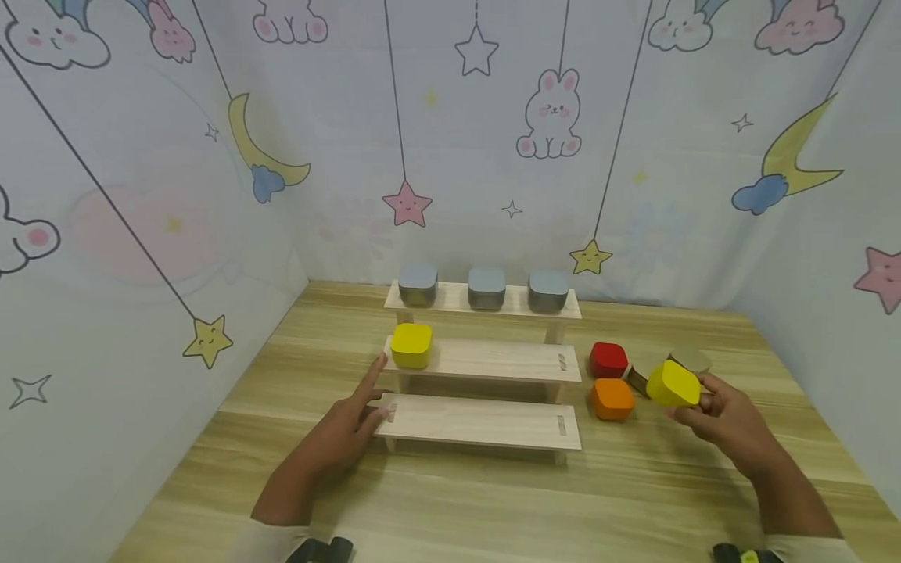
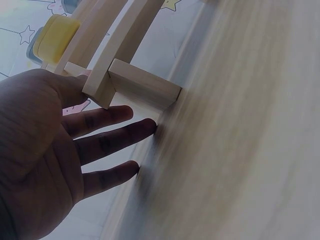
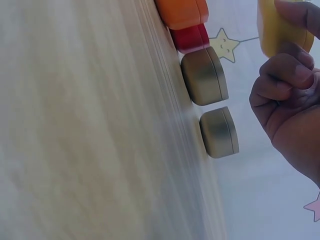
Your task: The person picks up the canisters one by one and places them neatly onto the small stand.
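My right hand (image 1: 735, 426) pinches a yellow rounded block (image 1: 673, 383) between thumb and fingers, raised above the table to the right of a wooden three-step rack (image 1: 493, 360). In the right wrist view the same block is partly cut off by the frame edge. My left hand (image 1: 345, 426) is at the rack's left end, fingers spread. Its thumb touches the lowest step and its index finger points to the middle step's edge. Another yellow block (image 1: 411, 346) sits on the left of that middle step, near the index fingertip.
Three grey blocks (image 1: 486, 289) stand along the top step. Right of the rack, a red block (image 1: 608, 360) is behind an orange block (image 1: 612, 399). Two brownish blocks (image 3: 204, 76) stand on the table beyond them, partly hidden by the held block in the head view. Printed curtains (image 1: 479, 195) enclose the table.
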`<state>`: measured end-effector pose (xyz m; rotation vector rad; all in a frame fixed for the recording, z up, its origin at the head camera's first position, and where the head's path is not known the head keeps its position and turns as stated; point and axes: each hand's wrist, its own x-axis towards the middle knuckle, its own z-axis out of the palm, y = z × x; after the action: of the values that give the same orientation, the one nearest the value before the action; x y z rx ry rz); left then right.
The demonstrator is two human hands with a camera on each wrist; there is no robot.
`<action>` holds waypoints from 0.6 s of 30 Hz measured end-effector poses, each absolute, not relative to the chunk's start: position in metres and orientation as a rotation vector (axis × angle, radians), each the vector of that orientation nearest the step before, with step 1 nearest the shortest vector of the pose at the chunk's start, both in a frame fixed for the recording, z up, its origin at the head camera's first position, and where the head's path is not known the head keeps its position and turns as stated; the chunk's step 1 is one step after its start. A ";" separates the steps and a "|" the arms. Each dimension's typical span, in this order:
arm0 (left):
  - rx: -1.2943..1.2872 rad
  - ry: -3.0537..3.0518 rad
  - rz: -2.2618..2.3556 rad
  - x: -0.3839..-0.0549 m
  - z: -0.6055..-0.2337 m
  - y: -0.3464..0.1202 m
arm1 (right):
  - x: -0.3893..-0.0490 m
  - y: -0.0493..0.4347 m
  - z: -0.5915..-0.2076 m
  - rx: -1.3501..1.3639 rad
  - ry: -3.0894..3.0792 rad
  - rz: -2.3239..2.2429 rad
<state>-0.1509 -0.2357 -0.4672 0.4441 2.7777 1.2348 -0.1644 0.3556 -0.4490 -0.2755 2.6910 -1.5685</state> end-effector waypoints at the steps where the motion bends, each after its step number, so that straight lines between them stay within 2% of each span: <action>1: 0.445 2.779 1.234 -0.151 -0.467 -0.236 | -0.164 0.354 -0.449 -0.282 2.690 -1.574; 18: 0.474 2.778 1.251 -0.149 -0.468 -0.237 | -0.168 0.312 -0.425 -0.522 2.595 -1.758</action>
<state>-0.1491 -0.2365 -0.4677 0.4736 2.7783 1.2506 -0.1677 0.3125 -0.4255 -0.5220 2.5953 -1.7584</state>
